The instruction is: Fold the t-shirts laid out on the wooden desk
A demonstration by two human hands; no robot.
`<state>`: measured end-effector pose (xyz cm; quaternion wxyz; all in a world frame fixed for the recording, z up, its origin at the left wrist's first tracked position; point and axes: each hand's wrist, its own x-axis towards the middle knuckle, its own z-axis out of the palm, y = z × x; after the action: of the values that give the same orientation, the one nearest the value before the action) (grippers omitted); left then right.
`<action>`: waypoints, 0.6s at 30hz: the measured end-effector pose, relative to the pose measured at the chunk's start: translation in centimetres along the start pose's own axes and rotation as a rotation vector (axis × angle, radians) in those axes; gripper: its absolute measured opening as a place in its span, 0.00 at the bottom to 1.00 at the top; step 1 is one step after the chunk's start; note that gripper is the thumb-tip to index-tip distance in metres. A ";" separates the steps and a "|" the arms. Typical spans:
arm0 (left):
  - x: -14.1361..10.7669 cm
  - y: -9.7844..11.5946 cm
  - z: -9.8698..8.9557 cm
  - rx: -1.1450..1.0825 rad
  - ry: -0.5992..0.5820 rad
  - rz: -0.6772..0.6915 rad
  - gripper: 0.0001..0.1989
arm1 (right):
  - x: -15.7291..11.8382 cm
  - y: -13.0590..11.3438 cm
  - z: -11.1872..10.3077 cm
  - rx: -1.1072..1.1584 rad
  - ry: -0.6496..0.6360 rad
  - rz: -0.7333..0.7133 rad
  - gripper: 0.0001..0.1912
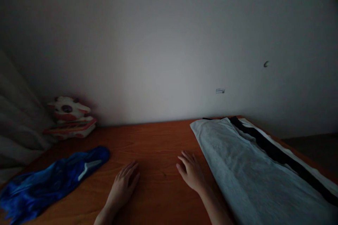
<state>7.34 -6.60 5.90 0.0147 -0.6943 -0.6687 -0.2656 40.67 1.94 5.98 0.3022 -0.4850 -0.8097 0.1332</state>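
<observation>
My left hand point(123, 184) rests on the brown wooden table point(155, 140), fingers stretched forward and thumb apart, holding nothing. To its left lies a crumpled, shiny blue cloth-like piece point(56, 177) with a white mark point(89, 168) near its far end. My right hand point(192, 171) is also on the tabletop, its fingers spread and nothing in it. Just right of that hand is a grey cloth point(232, 161), laid out flat, which it does not appear to touch. A black strip point(280, 154) and a white edge run along the cloth's right side.
A cow-shaped toy with a keyboard-like front point(70, 117) stands in the back left corner. Pale curtain folds point(18, 119) hang at the left. Behind the table rises a plain wall point(163, 49) with a small label point(220, 91) and a small hook-like mark point(265, 64).
</observation>
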 end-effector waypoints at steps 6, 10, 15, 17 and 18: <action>-0.1 1.3 -2.1 -0.129 0.050 -0.110 0.17 | 0.2 1.6 0.7 0.269 0.179 0.010 0.19; -0.9 0.0 -2.5 0.006 0.131 -0.254 0.17 | 0.3 1.6 0.6 0.354 0.213 0.069 0.20; -2.1 -4.4 -5.4 0.223 0.218 -0.406 0.23 | 0.1 2.2 0.5 0.402 0.203 0.100 0.20; -2.6 -6.3 -7.2 0.380 0.217 -0.501 0.27 | 0.1 2.5 0.6 0.415 0.205 0.103 0.20; -2.9 -7.2 -8.0 0.462 0.209 -0.589 0.29 | 0.2 2.5 0.7 0.419 0.204 0.103 0.20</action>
<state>-2.09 -11.52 9.23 0.1618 -0.4201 -0.8766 -0.1700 41.95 3.36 4.22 0.4693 -0.4634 -0.7039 0.2638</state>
